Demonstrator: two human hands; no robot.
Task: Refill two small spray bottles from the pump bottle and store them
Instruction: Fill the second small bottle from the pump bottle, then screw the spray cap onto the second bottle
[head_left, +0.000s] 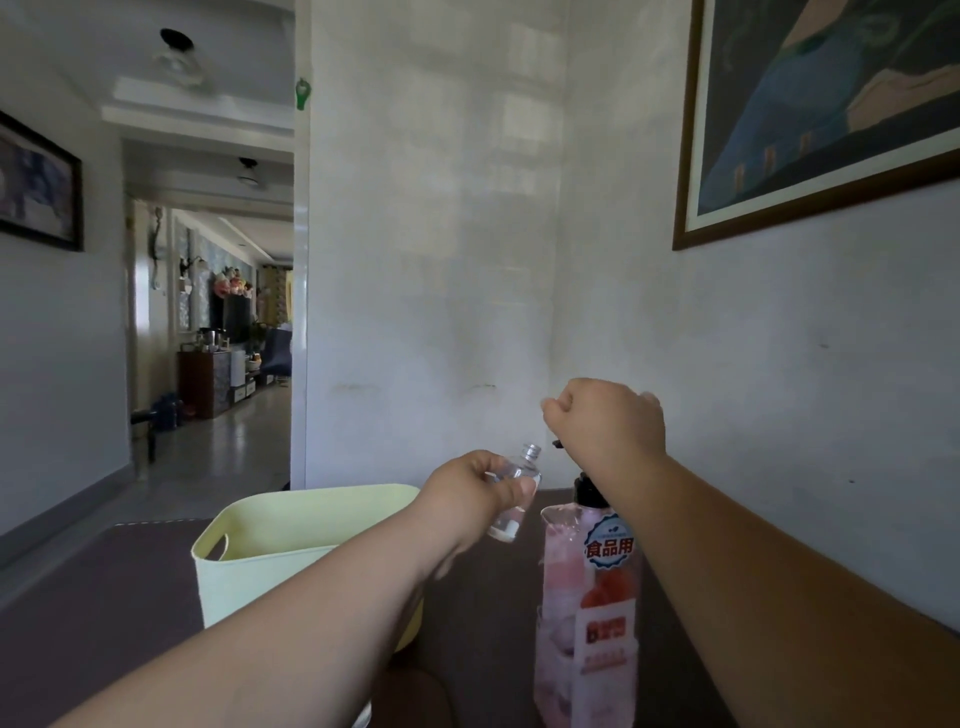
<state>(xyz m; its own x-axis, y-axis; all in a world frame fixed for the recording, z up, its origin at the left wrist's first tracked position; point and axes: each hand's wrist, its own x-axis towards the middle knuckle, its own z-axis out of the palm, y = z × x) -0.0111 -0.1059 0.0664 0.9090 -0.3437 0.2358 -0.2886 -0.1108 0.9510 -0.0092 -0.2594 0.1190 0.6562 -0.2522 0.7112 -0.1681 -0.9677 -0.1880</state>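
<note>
Head view shows both bare forearms reaching forward over a dark table (104, 597). The left hand (470, 491) is closed around a small clear spray bottle (511, 496), fingers wrapped about its middle; the bottle tilts with its threaded silver neck up and to the right, uncapped, and its base pointing down. The right hand (605, 423) is curled into a loose fist above the pump bottle (589, 613), its underside at the black pump head; whether it presses or only rests there cannot be told. The pump bottle stands upright on the table, pinkish and clear, with a red and white label. The spray bottle's neck sits just left of the pump spout. A pale yellow basket (249, 545) with a handle cut-out stands on the table to the left, partly behind the left forearm
</note>
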